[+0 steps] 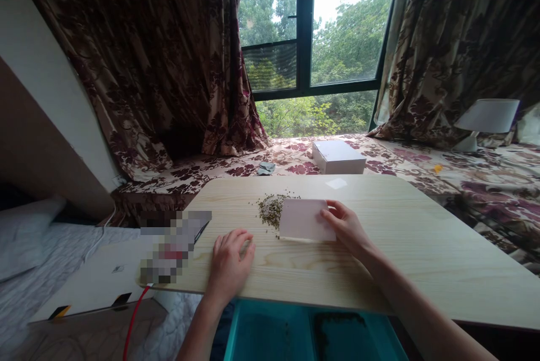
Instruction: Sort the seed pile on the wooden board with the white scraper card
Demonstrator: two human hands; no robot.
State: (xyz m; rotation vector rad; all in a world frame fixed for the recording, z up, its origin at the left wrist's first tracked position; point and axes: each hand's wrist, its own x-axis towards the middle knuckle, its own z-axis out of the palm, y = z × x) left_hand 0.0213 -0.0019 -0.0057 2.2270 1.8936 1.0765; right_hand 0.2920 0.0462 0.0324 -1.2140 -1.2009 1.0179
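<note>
My right hand (343, 225) grips the right edge of a white rectangular card (306, 220), thumb on the near face and fingers behind. The card leans over the right side of a loose pile of small greenish-brown seeds or beans (270, 210) and hides part of it. A few grains lie scattered around the pile. On the near left of the tabletop (291, 276), my left hand (233, 257) rests palm down, fingers loosely bent and thumb a little apart. It appears to hold nothing and is clear of the pile.
A small white paper (336, 183) lies near the table's far edge. Behind stands a white box (340, 157) on the floral-covered sill. At left are a blurred-out object (171, 251) and a red cable (135, 319). Below the near edge is a teal divided tray (270, 330).
</note>
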